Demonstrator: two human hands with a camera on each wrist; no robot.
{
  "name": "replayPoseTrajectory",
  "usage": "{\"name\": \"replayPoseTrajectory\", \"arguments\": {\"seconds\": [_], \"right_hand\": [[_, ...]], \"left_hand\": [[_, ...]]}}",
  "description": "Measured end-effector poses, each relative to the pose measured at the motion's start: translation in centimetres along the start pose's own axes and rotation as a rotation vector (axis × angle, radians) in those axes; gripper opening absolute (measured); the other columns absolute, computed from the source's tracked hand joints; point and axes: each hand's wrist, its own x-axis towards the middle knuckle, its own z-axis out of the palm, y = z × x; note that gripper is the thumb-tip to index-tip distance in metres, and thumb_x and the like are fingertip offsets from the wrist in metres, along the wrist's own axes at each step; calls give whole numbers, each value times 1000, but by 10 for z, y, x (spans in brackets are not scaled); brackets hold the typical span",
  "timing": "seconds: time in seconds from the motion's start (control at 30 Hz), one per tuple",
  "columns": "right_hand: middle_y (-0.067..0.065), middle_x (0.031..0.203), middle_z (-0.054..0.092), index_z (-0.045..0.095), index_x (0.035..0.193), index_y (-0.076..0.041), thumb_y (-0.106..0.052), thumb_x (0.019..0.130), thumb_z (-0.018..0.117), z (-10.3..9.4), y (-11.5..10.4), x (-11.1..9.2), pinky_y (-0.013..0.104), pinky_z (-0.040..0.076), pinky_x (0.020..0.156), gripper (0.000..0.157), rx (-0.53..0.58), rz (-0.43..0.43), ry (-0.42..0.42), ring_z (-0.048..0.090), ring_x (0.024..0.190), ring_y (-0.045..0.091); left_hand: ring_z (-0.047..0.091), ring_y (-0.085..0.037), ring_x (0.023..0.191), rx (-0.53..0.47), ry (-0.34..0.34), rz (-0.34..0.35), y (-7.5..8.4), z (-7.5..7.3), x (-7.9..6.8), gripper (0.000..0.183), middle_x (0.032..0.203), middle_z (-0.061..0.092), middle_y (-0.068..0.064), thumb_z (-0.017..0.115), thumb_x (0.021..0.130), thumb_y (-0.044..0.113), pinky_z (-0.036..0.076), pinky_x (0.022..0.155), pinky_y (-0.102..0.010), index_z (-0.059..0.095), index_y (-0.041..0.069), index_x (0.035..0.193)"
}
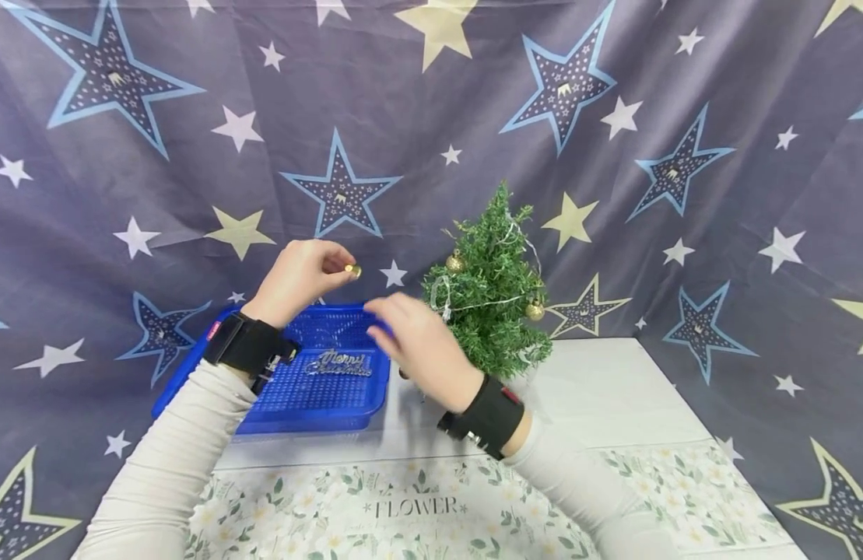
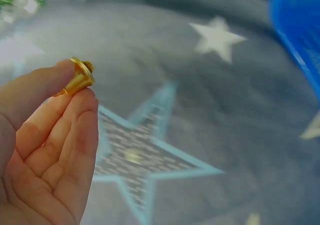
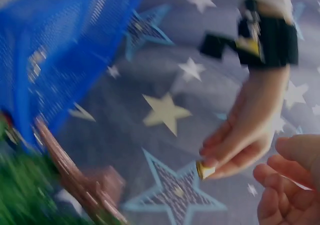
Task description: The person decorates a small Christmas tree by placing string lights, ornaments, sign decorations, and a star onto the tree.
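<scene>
Between thumb and fingertips, my left hand pinches a small shiny gold bell, held up above the blue basket. The left wrist view shows the bell close up, its flared rim facing outward. My right hand, blurred, is between the basket and a small green Christmas tree, with its fingers toward the left hand. Seen in the right wrist view, the right hand's fingers are loosely bent and hold nothing, apart from the bell.
A silver "Merry Christmas" sign lies in the basket. Gold ball ornaments and a white string hang on the tree. The white table has a flowered cover at the front; a starry curtain hangs behind.
</scene>
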Motion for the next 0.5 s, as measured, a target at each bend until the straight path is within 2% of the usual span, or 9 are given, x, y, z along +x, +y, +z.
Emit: {"name": "replayPoseTrajectory", "arguments": {"seconds": [0.23, 0.5], "right_hand": [[2, 99, 67, 64, 114, -11, -20, 94, 63, -47, 27, 24, 21, 47, 68, 22, 85, 113, 94, 54, 71, 9], [4, 96, 67, 67, 108, -9, -20, 93, 65, -87, 35, 29, 23, 44, 64, 18, 114, 141, 99, 53, 67, 11]], "left_hand": [[72, -14, 77, -57, 20, 152, 51, -14, 1, 13, 87, 76, -4, 76, 84, 20, 58, 72, -32, 75, 12, 93], [69, -6, 74, -203, -26, 236, 94, -20, 11, 14, 85, 76, 2, 76, 84, 25, 57, 70, -22, 75, 16, 95]]}}
